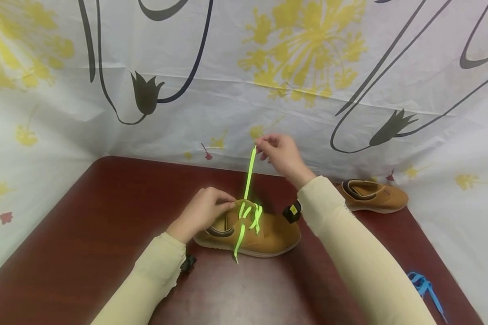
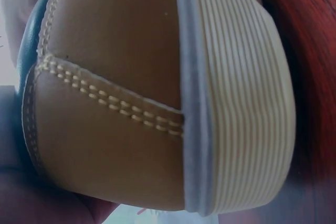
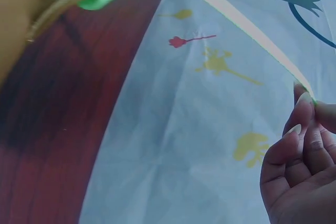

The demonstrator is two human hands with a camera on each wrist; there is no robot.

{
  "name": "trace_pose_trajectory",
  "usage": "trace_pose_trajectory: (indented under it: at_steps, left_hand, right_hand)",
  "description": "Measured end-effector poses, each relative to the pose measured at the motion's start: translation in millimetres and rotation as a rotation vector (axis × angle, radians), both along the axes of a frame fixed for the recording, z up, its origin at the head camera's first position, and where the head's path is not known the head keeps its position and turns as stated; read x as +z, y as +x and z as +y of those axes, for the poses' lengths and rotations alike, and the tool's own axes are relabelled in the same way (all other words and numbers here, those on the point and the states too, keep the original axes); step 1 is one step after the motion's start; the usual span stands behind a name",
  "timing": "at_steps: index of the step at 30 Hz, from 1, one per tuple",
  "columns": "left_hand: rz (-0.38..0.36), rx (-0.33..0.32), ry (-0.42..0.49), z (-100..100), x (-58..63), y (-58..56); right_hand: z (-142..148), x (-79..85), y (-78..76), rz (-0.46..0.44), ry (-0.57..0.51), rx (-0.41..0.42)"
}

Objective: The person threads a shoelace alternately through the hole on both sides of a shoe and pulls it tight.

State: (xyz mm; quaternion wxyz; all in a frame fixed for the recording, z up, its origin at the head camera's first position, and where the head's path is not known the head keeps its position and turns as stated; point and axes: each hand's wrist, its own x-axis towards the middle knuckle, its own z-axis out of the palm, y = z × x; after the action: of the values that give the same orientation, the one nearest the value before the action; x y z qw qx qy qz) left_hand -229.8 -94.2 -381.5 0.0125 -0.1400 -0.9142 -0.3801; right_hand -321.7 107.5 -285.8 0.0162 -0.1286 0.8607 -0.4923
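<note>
A tan shoe (image 1: 276, 230) with a pale sole stands on the table, its toe to the right. Neon green shoelace (image 1: 250, 174) runs through its eyelets, with one loose end hanging down the near side. My right hand (image 1: 282, 153) pinches the lace's other end and holds it up taut above the shoe; the right wrist view shows the lace tip between thumb and fingertips. My left hand (image 1: 201, 210) pinches the top edge of the shoe near the tongue. In the left wrist view the shoe's heel (image 2: 115, 129) fills the picture and hides those fingertips.
Another tan shoe (image 1: 376, 196), with no lace visible, stands at the back right of the dark red table (image 1: 118, 216). A blue shoelace (image 1: 424, 286) lies near the right edge. Patterned white sheeting (image 1: 211, 113) hangs behind and at both sides.
</note>
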Motion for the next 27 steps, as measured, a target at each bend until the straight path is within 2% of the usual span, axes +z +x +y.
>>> trace_pose_trajectory:
  at_steps: [9, 17, 21, 25, 27]
  left_hand:
    - [0.015, 0.002, -0.006, 0.7, -0.6, 0.5]
    - [0.006, 0.005, -0.024, 4.1, 2.1, 1.0]
    - [-0.005, -0.042, -0.064, 4.0, 3.6, 1.2]
    - [-0.037, -0.113, -0.104, 0.6, 5.5, 4.9]
    - [-0.038, -0.138, -0.153, -1.5, 5.9, 8.2]
  right_hand:
    - [-7.1, 21.1, -5.8, 0.033, -0.030, 0.010]
    - [-6.3, 31.1, -5.4, 0.056, 0.014, 0.036]
    - [-3.0, 30.7, -5.6, 0.058, 0.034, 0.048]
    - [2.3, 25.4, -6.1, 0.019, 0.073, 0.078]
    - [5.5, 20.3, -7.3, -0.009, 0.101, 0.097]
